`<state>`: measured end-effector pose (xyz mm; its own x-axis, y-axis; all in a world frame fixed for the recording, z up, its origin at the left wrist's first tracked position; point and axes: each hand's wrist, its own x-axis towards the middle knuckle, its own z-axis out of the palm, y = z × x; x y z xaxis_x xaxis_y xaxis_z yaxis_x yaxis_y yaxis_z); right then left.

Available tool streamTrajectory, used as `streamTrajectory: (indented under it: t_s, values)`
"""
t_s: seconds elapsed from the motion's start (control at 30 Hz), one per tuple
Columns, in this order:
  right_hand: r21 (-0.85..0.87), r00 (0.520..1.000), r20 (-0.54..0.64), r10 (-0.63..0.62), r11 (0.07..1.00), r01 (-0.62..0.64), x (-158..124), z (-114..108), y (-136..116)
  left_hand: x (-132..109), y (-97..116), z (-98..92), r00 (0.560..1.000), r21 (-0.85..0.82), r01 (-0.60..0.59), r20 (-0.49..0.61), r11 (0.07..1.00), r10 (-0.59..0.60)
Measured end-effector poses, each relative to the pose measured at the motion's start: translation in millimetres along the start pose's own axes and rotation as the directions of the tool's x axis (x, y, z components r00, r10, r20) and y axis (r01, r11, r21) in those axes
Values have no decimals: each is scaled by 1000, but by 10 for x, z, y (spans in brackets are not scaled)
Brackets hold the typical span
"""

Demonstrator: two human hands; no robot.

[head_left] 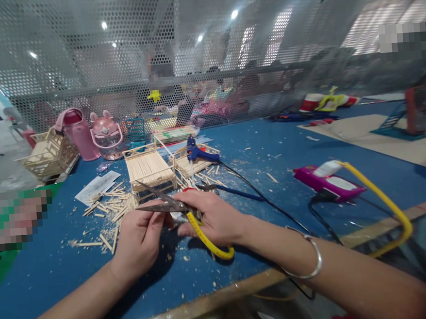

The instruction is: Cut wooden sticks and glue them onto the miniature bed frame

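In the head view, my right hand [211,215] is wrapped round scissors [172,206] with yellow handles, and their dark blades are spread apart. My left hand [140,235] is closed in a pinch beside the blades. Whatever sits between its fingertips is hidden or too small to name. Just beyond the hands stands a small bed-like frame [150,168] built of thin wooden sticks. Cut stick pieces [119,205] and crumbs lie scattered left of it. A blue glue gun [203,154] rests on a second stick piece [184,164].
Blue-handled pliers [237,192] lie behind my right hand. A purple power strip [329,184] with a yellow cord is at right. Further back stand a pink bottle [82,134], a clear pink-lidded bottle [107,137] and a stick model [47,156]. A perforated metal screen [118,54] closes the table's far side.
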<state>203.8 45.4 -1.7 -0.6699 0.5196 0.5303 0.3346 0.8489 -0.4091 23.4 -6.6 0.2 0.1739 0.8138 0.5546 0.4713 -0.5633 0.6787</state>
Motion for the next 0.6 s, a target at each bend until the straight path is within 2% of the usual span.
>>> streamTrajectory:
  t_s: [0.17,0.43,0.6]
  values:
    - [-25,1000,4,-9,1000,9,0,-12,12,1,-23,-6,1000,36,31,-8,999,-30]
    - [-51,999,34,4,999,-2,-5,-31,40,-2,-62,4,993,1,115,-24,993,-115]
    - [-17,997,68,25,1000,-24,-8,-33,78,7,-28,26,995,-48,102,-9,994,-103]
